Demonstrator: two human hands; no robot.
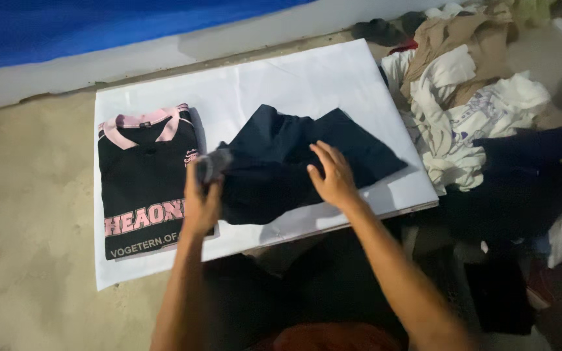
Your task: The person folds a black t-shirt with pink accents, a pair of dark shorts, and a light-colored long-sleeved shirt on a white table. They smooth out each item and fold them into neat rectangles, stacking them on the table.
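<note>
Head view showed the left hand (201, 203) pinching one bunched edge of the dark garment (294, 162), fingers closed on the cloth, while the right hand (333, 177) lay flat and open on the garment's middle, gripping nothing. The garment lay on the white board (281, 78), right of centre, just beside the folded shirt (144, 188). Risk, as judged: the pinch held only a small gather of cloth, so a pull could slip it free and let the fold collapse. The lifted edge sat touching or nearly over the folded shirt's right side; dragging it could rumple that shirt or shift it. The garment's right corner reached close to the board's edge, near the clothes pile (476, 110), and could slide off if the flat hand eased its pressure. Appearance: plain dark, navy or black, cannot tell which; soft and limp, half folded, with uneven angular flaps and creases; a paler grey patch showed at the pinched end, blurred. Dim light hid seams and type.
</note>
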